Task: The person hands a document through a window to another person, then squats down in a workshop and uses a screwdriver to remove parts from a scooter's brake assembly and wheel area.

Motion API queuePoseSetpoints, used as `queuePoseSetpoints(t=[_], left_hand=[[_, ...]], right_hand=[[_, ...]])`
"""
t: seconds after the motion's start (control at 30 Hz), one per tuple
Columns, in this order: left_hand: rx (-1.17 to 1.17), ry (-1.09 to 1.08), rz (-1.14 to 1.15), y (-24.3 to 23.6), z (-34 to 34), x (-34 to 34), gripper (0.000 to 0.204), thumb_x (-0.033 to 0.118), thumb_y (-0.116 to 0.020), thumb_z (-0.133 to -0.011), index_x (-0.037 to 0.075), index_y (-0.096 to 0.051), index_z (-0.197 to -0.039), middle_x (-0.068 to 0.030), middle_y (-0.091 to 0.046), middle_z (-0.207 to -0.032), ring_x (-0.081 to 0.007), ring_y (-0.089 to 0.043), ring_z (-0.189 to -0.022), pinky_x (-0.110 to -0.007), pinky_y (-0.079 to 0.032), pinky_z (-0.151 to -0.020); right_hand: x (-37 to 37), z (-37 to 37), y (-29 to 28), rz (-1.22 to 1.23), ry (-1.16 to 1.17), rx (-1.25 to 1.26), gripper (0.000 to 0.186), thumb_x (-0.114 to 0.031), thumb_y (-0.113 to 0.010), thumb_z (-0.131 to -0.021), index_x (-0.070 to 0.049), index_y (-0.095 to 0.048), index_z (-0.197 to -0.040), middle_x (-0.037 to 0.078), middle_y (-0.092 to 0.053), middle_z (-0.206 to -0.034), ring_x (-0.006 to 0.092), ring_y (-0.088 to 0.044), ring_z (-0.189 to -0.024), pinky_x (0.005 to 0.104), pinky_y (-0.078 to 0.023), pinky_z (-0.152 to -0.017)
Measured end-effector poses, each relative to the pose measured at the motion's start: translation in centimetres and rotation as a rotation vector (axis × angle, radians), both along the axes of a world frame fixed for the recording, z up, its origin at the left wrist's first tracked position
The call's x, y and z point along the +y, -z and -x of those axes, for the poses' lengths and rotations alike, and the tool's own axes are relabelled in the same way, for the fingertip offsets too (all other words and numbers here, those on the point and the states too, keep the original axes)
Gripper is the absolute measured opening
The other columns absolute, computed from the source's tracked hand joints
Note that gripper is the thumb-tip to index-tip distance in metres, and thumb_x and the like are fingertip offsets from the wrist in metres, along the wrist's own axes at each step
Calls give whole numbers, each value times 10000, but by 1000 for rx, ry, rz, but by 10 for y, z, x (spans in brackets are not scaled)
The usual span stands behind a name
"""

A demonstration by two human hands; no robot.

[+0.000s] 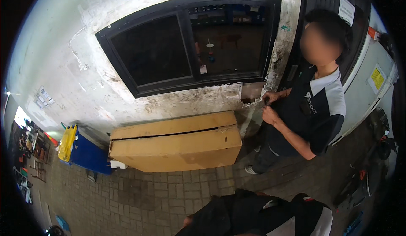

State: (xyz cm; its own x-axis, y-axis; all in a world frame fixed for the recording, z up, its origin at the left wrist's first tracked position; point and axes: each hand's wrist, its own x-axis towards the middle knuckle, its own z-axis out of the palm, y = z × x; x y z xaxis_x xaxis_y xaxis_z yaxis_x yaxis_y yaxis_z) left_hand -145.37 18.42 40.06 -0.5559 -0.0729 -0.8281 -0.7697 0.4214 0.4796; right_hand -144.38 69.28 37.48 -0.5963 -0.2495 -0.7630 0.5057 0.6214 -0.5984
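Observation:
Neither of my hands can be made out. At the bottom edge my own dark clothing (pixel 237 212) with grey-white panels shows, and a small patch of bare skin (pixel 187 220) sits at its left side; which part of the arm it is, I cannot tell. Ahead of me, a long brown cardboard box (pixel 182 147) lies along the wall, a dark gap running down its top. To its right stands another person (pixel 321 96) in a black and white shirt. That person's two hands (pixel 270 105) are held close together at the waist, around something small and dark.
A black-framed sliding window (pixel 186 46) is set in the stained wall (pixel 84 71). Left of the box stands a blue bin (pixel 91 153) with a yellow bin (pixel 69 143) beside it. A parked motorbike (pixel 363 181) is at the right. Paving bricks (pixel 144 198) cover the ground.

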Motion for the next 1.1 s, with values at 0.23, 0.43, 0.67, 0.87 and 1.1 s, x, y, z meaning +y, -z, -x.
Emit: queuePoseSetpoints(t=[0.23,0.43,0.67,0.87,1.1], left_hand=[[15,39,-12,-17,16,42,384,385,-605,-948,38,-601,-1113,-36,-650,-897,-178,-621,-824,-339,-482,-695],[10,60,9,-36,37,69,369,380,-613,-944,41,-600,-1090,-30,-636,-883,-171,-608,-811,-333,-476,-688],[33,79,-44,-61,48,102,353,374,-622,-939,45,-599,-1063,-22,-620,-866,-162,-592,-795,-326,-467,-680],[24,54,-84,-91,35,112,340,369,-630,-935,47,-599,-1040,-15,-606,-852,-155,-579,-782,-320,-461,-672],[11,-4,-122,-123,13,113,326,364,-639,-931,51,-598,-1013,-7,-590,-835,-146,-564,-767,-313,-453,-664]], right_hand=[[61,-12,-140,14,158,94,402,-237,-576,-951,-10,-574,-1283,131,-616,-1221,259,-600,-996,401,-476,-852],[92,6,-141,57,493,231,411,-245,-574,-952,-16,-565,-1293,132,-597,-1241,258,-584,-1023,399,-463,-873],[116,24,-141,73,678,327,421,-255,-571,-953,-22,-553,-1304,132,-576,-1264,256,-565,-1055,398,-448,-896],[129,37,-140,93,718,348,431,-263,-569,-954,-27,-544,-1314,132,-558,-1284,254,-549,-1082,396,-435,-916],[136,52,-140,117,705,359,442,-273,-566,-955,-33,-533,-1325,132,-537,-1307,253,-531,-1114,395,-419,-940]])
